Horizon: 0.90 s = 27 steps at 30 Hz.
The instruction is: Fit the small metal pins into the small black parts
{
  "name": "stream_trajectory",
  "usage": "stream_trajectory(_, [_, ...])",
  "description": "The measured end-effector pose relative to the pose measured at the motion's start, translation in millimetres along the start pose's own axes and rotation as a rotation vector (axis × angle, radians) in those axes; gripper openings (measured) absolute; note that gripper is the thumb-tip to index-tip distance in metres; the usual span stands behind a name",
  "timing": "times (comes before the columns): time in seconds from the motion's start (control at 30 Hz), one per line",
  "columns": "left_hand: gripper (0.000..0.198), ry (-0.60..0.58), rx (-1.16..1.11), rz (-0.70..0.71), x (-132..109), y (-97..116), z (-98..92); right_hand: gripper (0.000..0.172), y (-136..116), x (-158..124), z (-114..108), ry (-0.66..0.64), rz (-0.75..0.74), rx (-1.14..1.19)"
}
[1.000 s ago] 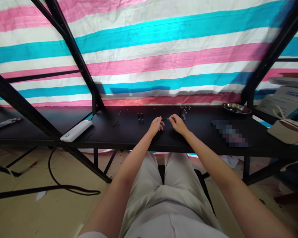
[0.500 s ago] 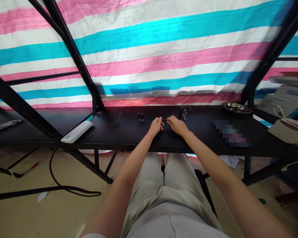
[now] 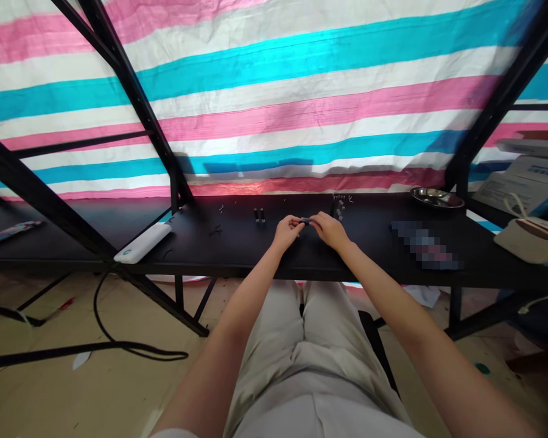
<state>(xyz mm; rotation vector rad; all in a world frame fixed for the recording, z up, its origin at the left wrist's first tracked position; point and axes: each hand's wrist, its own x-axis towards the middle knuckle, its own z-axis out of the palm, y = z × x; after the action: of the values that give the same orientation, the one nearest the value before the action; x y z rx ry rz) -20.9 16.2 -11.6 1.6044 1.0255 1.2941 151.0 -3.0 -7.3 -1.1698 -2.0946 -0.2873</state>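
Over the black table, my left hand [image 3: 288,233] and my right hand [image 3: 327,230] meet fingertip to fingertip. Between them they pinch a small dark piece [image 3: 304,221], whose details are too small to tell. Two short dark cylinders with light ends [image 3: 259,215] stand side by side to the left of my hands. Just beyond my right hand lies a group of several small grey pieces [image 3: 340,210] beside a dark strip. Small dark bits [image 3: 216,230] are scattered farther left on the tabletop.
The black table [image 3: 237,250] also holds a white power-strip-like device [image 3: 144,243], a round metal dish [image 3: 436,198] and a blurred flat item [image 3: 424,244]. A beige bag [image 3: 527,240] and boxes are at the right. Black frame posts rise on both sides before a striped sheet.
My fingertips have come closer together around the dark piece, which now sits turned between them. My left fingers are more closed. The other objects lie as before.
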Motion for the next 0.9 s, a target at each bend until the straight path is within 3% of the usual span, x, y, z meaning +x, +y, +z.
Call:
stream_trajectory(0.13, [0.022,-0.103,-0.042,0.013,0,-3,1.4,0.026,0,-1,4,-0.082,-0.075,0.082])
stream_trajectory(0.4, [0.026,-0.145,-0.047,0.034,0,-6,1.1,0.019,2,-2,7,-0.166,0.044,0.071])
stream_trajectory(0.53, [0.020,-0.069,0.008,0.044,-1,-4,1.1,0.021,3,1,-1,-0.151,0.260,0.037])
stream_trajectory(0.73, [0.016,-0.085,0.084,0.029,-5,2,0.0,0.020,21,-1,-13,-0.098,0.731,-0.036])
stream_trajectory(0.9, [0.015,-0.096,0.111,0.031,-6,4,-0.2,0.023,34,-4,-15,-0.077,0.855,-0.040])
